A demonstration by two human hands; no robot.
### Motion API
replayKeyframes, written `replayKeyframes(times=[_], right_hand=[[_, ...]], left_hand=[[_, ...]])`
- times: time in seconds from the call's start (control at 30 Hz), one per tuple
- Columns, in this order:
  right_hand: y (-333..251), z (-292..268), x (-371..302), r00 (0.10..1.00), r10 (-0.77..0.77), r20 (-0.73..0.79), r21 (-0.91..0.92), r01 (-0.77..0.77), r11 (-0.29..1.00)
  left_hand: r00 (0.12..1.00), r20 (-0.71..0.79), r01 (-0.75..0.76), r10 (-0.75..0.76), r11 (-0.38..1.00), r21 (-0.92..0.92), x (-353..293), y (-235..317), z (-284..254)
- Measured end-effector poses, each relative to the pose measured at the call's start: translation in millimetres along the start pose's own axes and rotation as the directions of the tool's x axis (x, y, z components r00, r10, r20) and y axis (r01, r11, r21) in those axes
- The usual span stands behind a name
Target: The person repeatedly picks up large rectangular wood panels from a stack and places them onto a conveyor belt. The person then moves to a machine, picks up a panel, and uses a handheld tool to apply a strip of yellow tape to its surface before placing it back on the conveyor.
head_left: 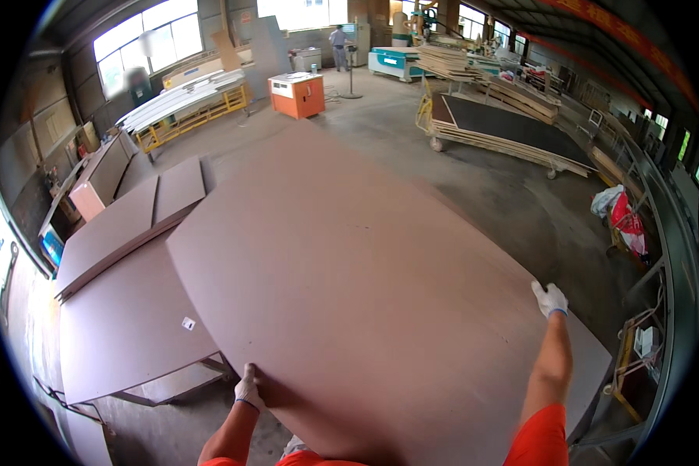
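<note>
A large flat brown board (365, 272) fills the middle of the head view, held out in front of me. My left hand (248, 387), in a white glove, grips its near left edge with the thumb on top. On the far right edge my right hand (550, 298), also gloved in white, is closed round the rim. The undersides of both grips are hidden by the board. Left of it, a similar brown panel (132, 326) with a small white label (188, 323) lies on a metal stand (159, 396).
More brown panels (124, 225) are stacked at the left. A cart of dark-topped sheets (512, 128) stands far right, near an orange box-shaped machine (297, 95). White strips (179, 97) rest on a yellow rack. A metal frame (652, 311) runs along the right. Another person (339, 48) stands far back.
</note>
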State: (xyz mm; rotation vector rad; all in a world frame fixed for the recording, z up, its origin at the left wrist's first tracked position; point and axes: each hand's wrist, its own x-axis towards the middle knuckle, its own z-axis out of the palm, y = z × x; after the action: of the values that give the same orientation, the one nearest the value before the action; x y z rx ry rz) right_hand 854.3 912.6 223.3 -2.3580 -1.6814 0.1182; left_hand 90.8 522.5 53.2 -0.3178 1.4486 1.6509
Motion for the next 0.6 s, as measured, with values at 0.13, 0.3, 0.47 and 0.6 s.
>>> replayKeyframes(times=[0.13, 0.3, 0.47, 0.6], right_hand=[[123.1, -11.7, -12.3, 0.980, 0.196, -0.020, -0.088, -0.197, 0.976], [184.3, -28.2, -44.7, 0.915, 0.404, -0.011, -0.185, -0.399, 0.898], [169.2, -15.3, -55.5, 0.868, 0.494, 0.046, -0.290, -0.461, 0.838], [137.2, 29.6, -48.1, 0.849, 0.523, 0.079, -0.363, -0.464, 0.808]], left_hand=[[0.996, 0.034, 0.074, -0.081, 0.984, 0.162, 28.3, -51.9, 106.5], [0.955, 0.111, 0.236, -0.277, 0.927, 0.290, 70.5, -100.9, 191.5], [0.908, 0.127, 0.331, -0.398, 0.870, 0.365, 115.5, -131.9, 230.8], [0.926, -0.036, 0.352, -0.376, 0.824, 0.444, 182.1, -141.5, 233.0]])
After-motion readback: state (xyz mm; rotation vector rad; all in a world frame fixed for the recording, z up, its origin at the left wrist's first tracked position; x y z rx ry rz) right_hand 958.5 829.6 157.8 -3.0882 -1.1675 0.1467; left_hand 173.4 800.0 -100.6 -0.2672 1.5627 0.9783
